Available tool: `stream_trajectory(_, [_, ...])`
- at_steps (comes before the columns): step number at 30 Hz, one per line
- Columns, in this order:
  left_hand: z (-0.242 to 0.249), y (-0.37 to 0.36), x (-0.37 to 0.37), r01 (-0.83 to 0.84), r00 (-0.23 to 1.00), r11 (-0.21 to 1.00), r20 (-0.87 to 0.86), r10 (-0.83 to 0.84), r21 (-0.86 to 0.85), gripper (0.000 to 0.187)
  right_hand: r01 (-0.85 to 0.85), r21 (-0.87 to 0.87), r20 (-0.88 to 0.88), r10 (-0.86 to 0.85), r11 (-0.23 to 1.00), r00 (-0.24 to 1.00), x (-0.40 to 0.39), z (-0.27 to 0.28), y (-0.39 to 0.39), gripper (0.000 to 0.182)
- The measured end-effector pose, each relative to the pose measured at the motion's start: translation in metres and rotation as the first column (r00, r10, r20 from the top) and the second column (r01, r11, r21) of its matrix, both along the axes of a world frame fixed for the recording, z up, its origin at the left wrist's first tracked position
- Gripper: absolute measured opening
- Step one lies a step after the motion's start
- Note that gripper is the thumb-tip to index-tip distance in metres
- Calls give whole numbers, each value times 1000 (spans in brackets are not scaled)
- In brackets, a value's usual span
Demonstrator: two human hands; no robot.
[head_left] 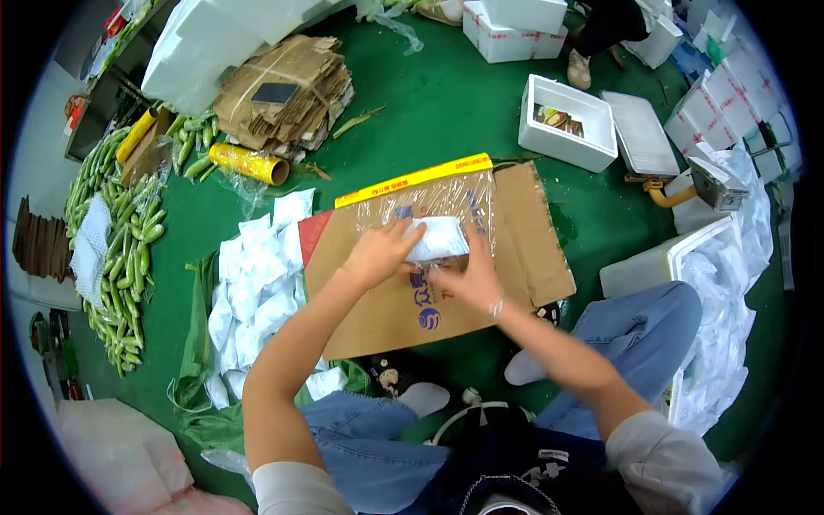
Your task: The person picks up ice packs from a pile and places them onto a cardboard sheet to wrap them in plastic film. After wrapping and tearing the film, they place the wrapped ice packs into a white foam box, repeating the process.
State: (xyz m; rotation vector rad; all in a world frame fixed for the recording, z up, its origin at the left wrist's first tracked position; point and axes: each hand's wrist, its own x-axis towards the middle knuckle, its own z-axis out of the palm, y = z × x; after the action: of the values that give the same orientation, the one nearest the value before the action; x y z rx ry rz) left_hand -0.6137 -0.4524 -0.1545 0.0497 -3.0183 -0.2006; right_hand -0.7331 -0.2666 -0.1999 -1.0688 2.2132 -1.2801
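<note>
A small white packet [439, 239] lies over the flattened brown cardboard [378, 318] in front of me. My left hand [382, 251] grips the packet's left side. On its right side is my right hand [470, 273], thumb and fingers spread around the packet's lower right end. Clear plastic film covers part of the cardboard, and a yellow printed strip [412, 179] runs along its far edge. To the left, a heap of similar white packets [257, 292] rests on a green sack [196, 343].
Green vegetables [129, 257] are piled at the left, near a yellow roll [249, 164] and stacked cardboard [287, 90]. A white foam box [568, 123] and a scale [639, 133] stand at the back right. Bagged packets [721, 318] fill the right. Another person's leg [601, 34] shows at the top.
</note>
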Motion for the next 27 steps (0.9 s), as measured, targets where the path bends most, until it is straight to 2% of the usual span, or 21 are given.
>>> stream_trajectory(1, [-3, -1, -2, 30, 999, 999, -8, -31, -45, 85, -29, 144, -181, 55, 989, 982, 15, 5, 21, 108])
stream_trajectory(2, [-3, -3, -3, 38, 999, 998, -12, -39, -43, 85, -45, 165, -365, 103, 985, 925, 23, 13, 38, 82])
stream_trajectory(4, [-2, -6, -3, -16, 1000, 1000, 25, 15, 24, 77, -103, 57, -416, 118, 993, 902, 1, -23, 64, 42])
stream_trajectory(5, [8, -2, -2, -8, 1000, 1000, 23, 7, 20, 77, 68, 8, -324, -62, 998, 944, -10, -13, 69, 14])
stream_trajectory(6, [18, 2, -1, -33, 998, 998, 63, 31, 44, 72, 158, -136, -176, -180, 978, 968, -28, -3, 70, 12])
stream_trajectory(8, [26, 14, 0, -53, 994, 996, 97, 46, 74, 68, 246, -19, -70, -247, 969, 967, -60, 68, 59, 16])
stream_trajectory(10, [30, 29, -3, -17, 999, 982, -31, 23, 189, 57, 237, -9, 50, -237, 971, 970, -87, 87, 31, 19])
stream_trajectory(11, [34, 40, -5, -7, 999, 982, -36, 14, 187, 57, 185, -47, 54, -182, 982, 982, -89, 91, 14, 18])
stream_trajectory(12, [42, 52, -8, -69, 997, 972, 52, 59, 223, 53, 126, -94, 55, -121, 988, 991, -86, 90, -5, 18])
stream_trajectory(14, [58, 65, -9, -211, 969, 916, 199, 149, 340, 43, -85, 6, -263, 84, 996, 961, -63, 90, -26, 18])
stream_trajectory(15, [58, 64, -5, -223, 966, 915, 204, 160, 336, 43, -182, 127, -273, 210, 975, 939, -46, 95, -16, 20])
stream_trajectory(16, [53, 59, 0, -336, 924, 797, 340, 176, 502, 41, -270, 245, -269, 333, 931, 904, -21, 109, 0, 24])
stream_trajectory(17, [44, 54, 5, -453, 871, 632, 465, 161, 629, 40, -389, 227, -278, 442, 893, 853, -8, 97, 18, 35])
stream_trajectory(18, [24, 52, 14, -488, 868, 504, 456, 196, 713, 38, -505, 216, -290, 549, 836, 784, -1, 84, 39, 48])
stream_trajectory(19, [7, 49, 18, -496, 865, 492, 459, 204, 716, 38, -517, 221, -285, 561, 827, 777, 7, 83, 56, 48])
stream_trajectory(21, [-19, 47, 22, -626, 772, 338, 620, 141, 703, 38, -546, 435, -538, 693, 716, 480, 17, 87, 85, 89])
stream_trajectory(22, [-25, 48, 21, -527, 815, 470, 578, 41, 708, 35, -540, 548, -476, 769, 639, 426, 18, 76, 88, 108])
stream_trajectory(23, [-32, 49, 18, -528, 812, 466, 583, 32, 709, 35, -540, 551, -467, 771, 636, 432, 20, 66, 90, 108])
stream_trajectory(25, [-36, 48, 8, -786, 545, 307, 836, -65, 537, 28, -512, 590, -376, 774, 624, 510, 19, 57, 88, 109])
stream_trajectory(26, [-34, 47, 8, -787, 545, 305, 836, -64, 536, 28, -518, 587, -373, 775, 622, 510, 19, 58, 86, 113])
stream_trajectory(27, [-32, 46, 10, -692, 585, 456, 805, -100, 560, 30, -520, 587, -371, 776, 621, 509, 17, 56, 84, 113])
